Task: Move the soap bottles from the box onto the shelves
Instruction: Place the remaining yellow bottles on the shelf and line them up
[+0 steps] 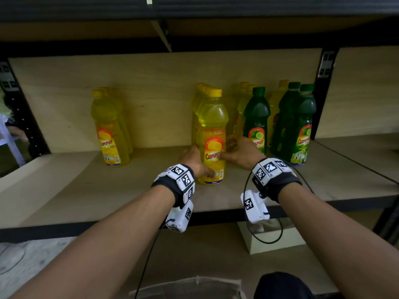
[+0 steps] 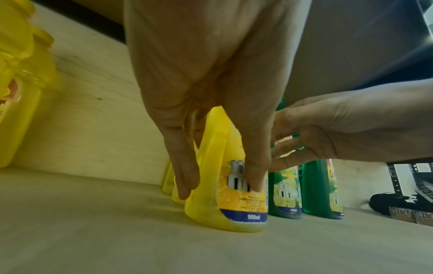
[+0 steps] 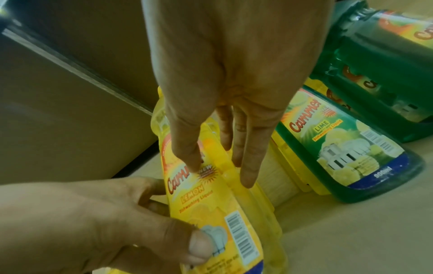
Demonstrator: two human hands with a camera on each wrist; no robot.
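Head view, shelf: a wooden shelf board [image 1: 64, 190] carries upright soap bottles against the back panel.
Head view, front yellow bottle: a yellow lemon bottle [image 1: 212, 126] stands upright mid-shelf, at the front of a row of yellow bottles [image 1: 199, 98] running toward the back edge.
Head view, left hand: the left hand [image 1: 193, 159] grips the bottle's lower left side, thumb on the front label near the base.
Head view, right hand: the right hand [image 1: 239, 151] is at the bottle's right side, thumb touching the label at mid-height; fingers loosely bent.
Head view, other stock: a yellow group [image 1: 110, 130] stands toward the left end; green lime bottles [image 1: 257, 117] stand toward the right end.
Head view, box: a cardboard box [image 1: 190, 287] shows at the bottom edge, below the shelf.

Left wrist view, grip: the left hand [image 2: 211, 83] has thumb and a finger curled against the lemon bottle [image 2: 225, 200], whose base sits on the shelf.
Left wrist view, right hand: the right hand [image 2: 339, 129] reaches in with fingers spread, in front of the green bottles [image 2: 284, 192].

Right wrist view, right hand: the right hand [image 3: 234, 74] has fingers extended; the thumb tip touches the lemon label [image 3: 201, 194], other fingers lie alongside the bottle.
Right wrist view, left hand: the left hand [image 3: 93, 222] pinches the bottle low down, thumb on the label.
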